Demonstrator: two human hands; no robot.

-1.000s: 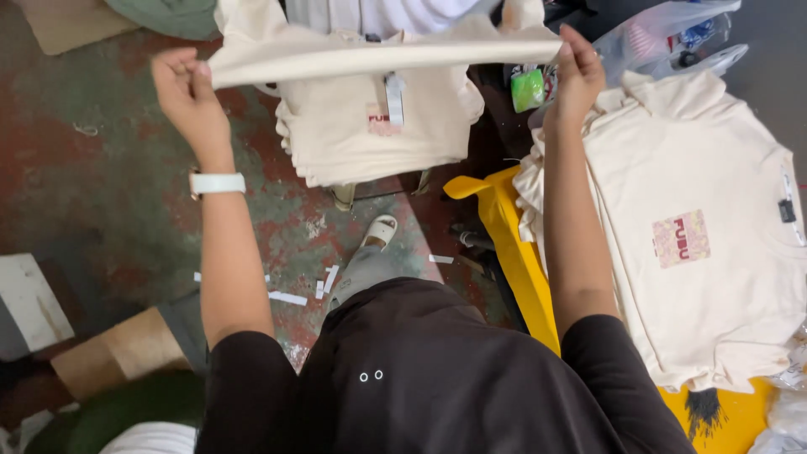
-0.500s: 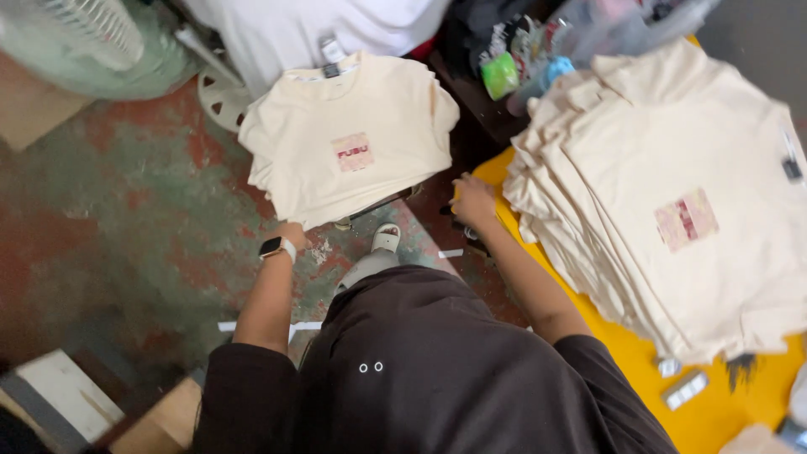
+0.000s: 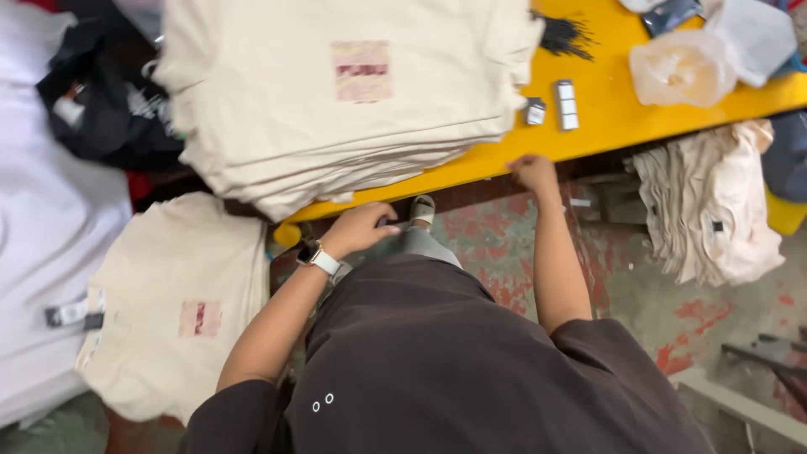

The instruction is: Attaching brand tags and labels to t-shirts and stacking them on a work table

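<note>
A tall stack of folded cream T-shirts (image 3: 336, 101) with a small red print lies on a yellow table (image 3: 605, 109). My left hand (image 3: 357, 229), with a white watch on its wrist, rests on my grey-clad knee just under the table's edge, fingers loosely spread and holding nothing. My right hand (image 3: 531, 172) is at the yellow table's front edge, fingers curled against it; I cannot tell whether it grips the edge. A lower pile of cream T-shirts (image 3: 176, 303) lies to my left.
White garments (image 3: 42, 227) and a black garment (image 3: 101, 109) lie at far left. On the table sit small tags (image 3: 565, 105), black ties (image 3: 563, 35) and plastic bags (image 3: 681, 67). Crumpled cream shirts (image 3: 714, 202) hang at right over a worn red-green floor (image 3: 639, 286).
One second ago both hands held a cream shirt stretched up. It is now laid down, my hands have dropped to my knee and the table edge, and my view has swung right.
</note>
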